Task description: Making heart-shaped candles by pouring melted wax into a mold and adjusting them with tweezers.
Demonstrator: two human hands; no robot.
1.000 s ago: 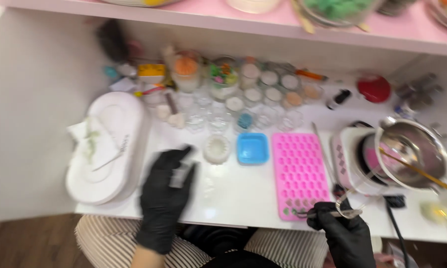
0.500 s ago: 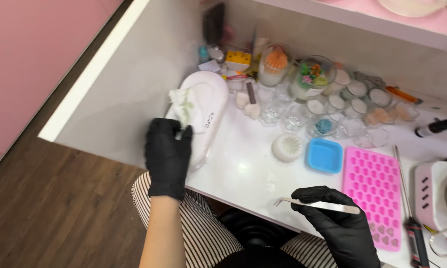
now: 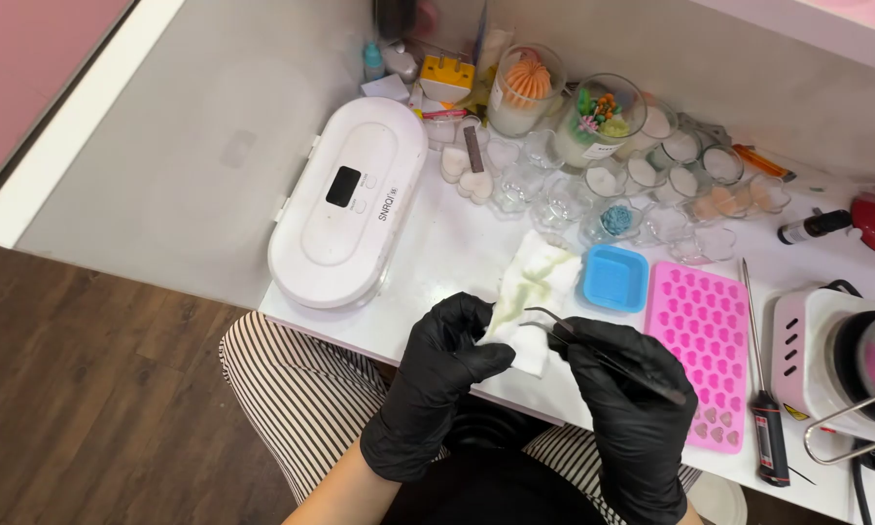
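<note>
Both of my hands wear black gloves and meet near the front edge of the white table (image 3: 428, 262). My left hand (image 3: 442, 365) pinches a white tissue (image 3: 530, 292) stained green. My right hand (image 3: 627, 389) grips dark metal tweezers (image 3: 578, 335), whose tips rest against the tissue. A white oval case (image 3: 345, 214) with a small dark screen lies to the left, apart from both hands.
A blue square mould (image 3: 614, 277) and a pink heart-cavity mould (image 3: 705, 340) lie to the right. A probe thermometer (image 3: 763, 389) and a small hot plate (image 3: 831, 355) stand further right. Several glass jars and candles (image 3: 593, 131) crowd the back.
My left hand took the tissue off the white case and brought it to the table's front. My right hand moved the tweezers left onto the tissue. The view shifted right.
</note>
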